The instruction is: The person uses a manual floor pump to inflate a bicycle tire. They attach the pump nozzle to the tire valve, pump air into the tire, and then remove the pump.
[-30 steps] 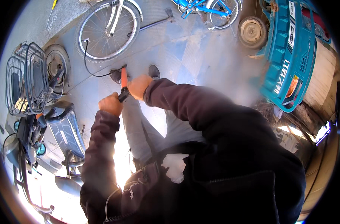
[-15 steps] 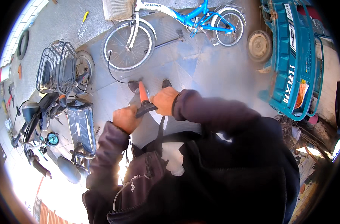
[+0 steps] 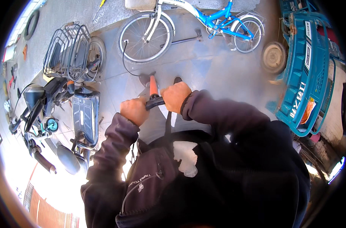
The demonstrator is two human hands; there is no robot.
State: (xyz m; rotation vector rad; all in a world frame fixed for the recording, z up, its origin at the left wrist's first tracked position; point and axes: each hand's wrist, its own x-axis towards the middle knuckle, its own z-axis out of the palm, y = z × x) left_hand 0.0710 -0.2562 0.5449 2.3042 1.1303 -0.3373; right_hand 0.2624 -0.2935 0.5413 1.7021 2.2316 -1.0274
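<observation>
My left hand (image 3: 135, 110) and my right hand (image 3: 176, 97) are closed around the two ends of the black crossbar handle (image 3: 155, 102) of a floor pump. Below the handle stands the pump's orange barrel (image 3: 153, 85), between my feet, with its base partly hidden by a dark shoe (image 3: 144, 79). A thin black hose (image 3: 124, 62) curves from near the pump's foot to the front wheel (image 3: 119, 41) of a blue and white bicycle (image 3: 215, 19). The hose end meets that wheel at its left side, near the rim.
An electric scooter (image 3: 85, 117) with a wire basket (image 3: 68, 51) stands at left. A teal cargo tricycle (image 3: 304, 68) is at right, its wheel (image 3: 274, 57) towards the bicycle. A long-handled tool (image 3: 186, 39) lies behind the bicycle's front wheel. A loose tyre (image 3: 31, 24) lies far left.
The whole view has shifted, so the bicycle and scooter appear farther right and higher. Both hands keep their hold on the pump handle, which looks a little less tilted.
</observation>
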